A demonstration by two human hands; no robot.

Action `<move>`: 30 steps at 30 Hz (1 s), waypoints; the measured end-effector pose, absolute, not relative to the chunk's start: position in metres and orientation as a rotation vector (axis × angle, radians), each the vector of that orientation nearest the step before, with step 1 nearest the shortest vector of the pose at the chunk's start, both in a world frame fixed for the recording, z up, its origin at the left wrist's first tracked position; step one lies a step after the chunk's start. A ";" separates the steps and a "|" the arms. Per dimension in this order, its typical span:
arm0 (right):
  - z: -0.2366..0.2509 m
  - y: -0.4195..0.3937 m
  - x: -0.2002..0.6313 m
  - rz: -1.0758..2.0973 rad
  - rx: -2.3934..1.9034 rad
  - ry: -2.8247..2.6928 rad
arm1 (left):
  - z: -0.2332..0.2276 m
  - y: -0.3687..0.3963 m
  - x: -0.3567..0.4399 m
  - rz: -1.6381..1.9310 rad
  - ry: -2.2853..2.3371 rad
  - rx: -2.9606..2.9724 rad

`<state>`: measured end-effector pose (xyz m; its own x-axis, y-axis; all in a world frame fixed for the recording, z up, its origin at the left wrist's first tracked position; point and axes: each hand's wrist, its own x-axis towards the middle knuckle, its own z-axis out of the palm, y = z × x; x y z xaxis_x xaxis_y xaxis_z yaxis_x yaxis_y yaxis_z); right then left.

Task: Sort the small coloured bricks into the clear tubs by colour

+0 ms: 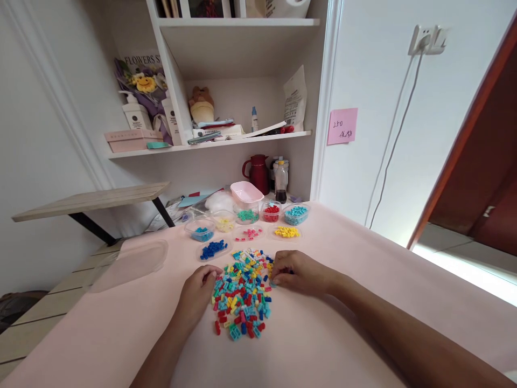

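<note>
Left hand [197, 285], right hand [298, 271] half-curled, mixed brick heap [243, 295] between them; can't tell whether either grips anything. Light single-brick fingertip pinches should keep the heap from scattering.

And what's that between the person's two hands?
In the head view, a heap of small bricks in mixed colours lies between the left hand and the right hand.

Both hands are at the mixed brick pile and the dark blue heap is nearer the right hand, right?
No: the head view shows the dark blue heap nearer the left hand, not the right hand. Both are at the mixed brick pile.
</note>
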<state>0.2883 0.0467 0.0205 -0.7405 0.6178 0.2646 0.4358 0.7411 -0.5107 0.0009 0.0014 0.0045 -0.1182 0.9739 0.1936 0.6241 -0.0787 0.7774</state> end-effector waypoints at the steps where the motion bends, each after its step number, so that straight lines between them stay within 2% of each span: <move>1: 0.021 0.047 0.288 0.596 -0.803 -2.519 | 0.004 0.002 0.001 1.069 1.763 1.722; 18: 0.022 0.045 0.294 0.618 -0.945 -2.545 | 0.005 0.001 0.002 1.127 1.731 1.711; 30: 0.018 0.049 0.293 0.710 -0.848 -2.386 | 0.009 0.001 0.002 1.108 1.746 1.666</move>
